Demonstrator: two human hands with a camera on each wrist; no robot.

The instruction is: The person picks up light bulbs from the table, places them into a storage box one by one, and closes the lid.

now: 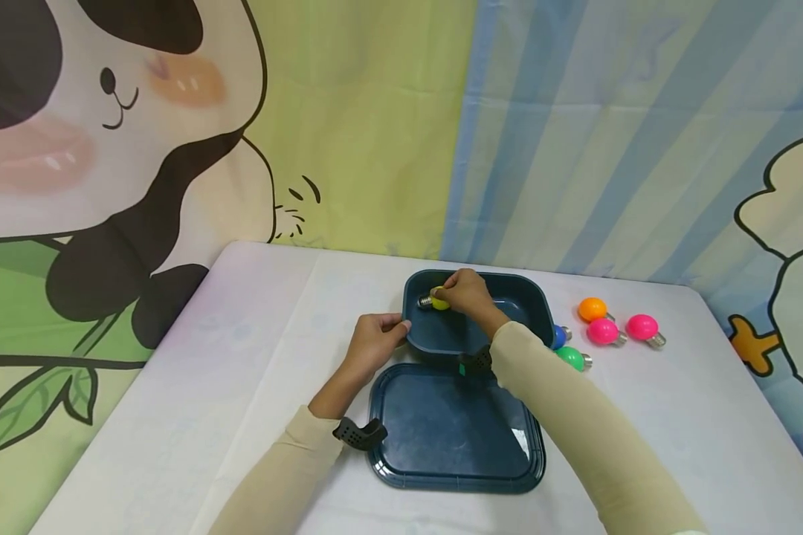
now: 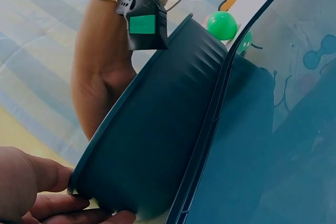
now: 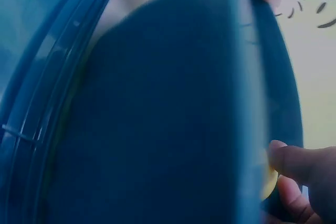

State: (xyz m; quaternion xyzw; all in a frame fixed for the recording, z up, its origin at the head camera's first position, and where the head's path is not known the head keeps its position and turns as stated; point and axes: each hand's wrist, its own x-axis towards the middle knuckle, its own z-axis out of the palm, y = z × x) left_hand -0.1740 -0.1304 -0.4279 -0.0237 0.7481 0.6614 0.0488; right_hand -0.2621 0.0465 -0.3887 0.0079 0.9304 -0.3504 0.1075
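A yellow light bulb (image 1: pixel 439 299) with a silver screw base lies tilted to the left inside the dark blue box (image 1: pixel 545 316), pinched between the thumb and fingers of my right hand (image 1: pixel 470 295). In the right wrist view the box wall hides most of the bulb (image 3: pixel 270 184). My left hand (image 1: pixel 375 342) grips the box's left front corner, thumb on the rim; the left wrist view shows its fingers (image 2: pixel 58 205) against the outer wall. Just in front of the box lies its matching dark blue lid (image 1: pixel 455 431), rim upward.
Right of the box lie a blue bulb (image 1: pixel 559 337), a green bulb (image 1: pixel 571 358), an orange bulb (image 1: pixel 592 309) and two pink bulbs, one nearer (image 1: pixel 602 331) and one farther right (image 1: pixel 642 327). A white cloth covers the table (image 1: pixel 254 334). Behind it hangs a printed curtain (image 1: pixel 375 134).
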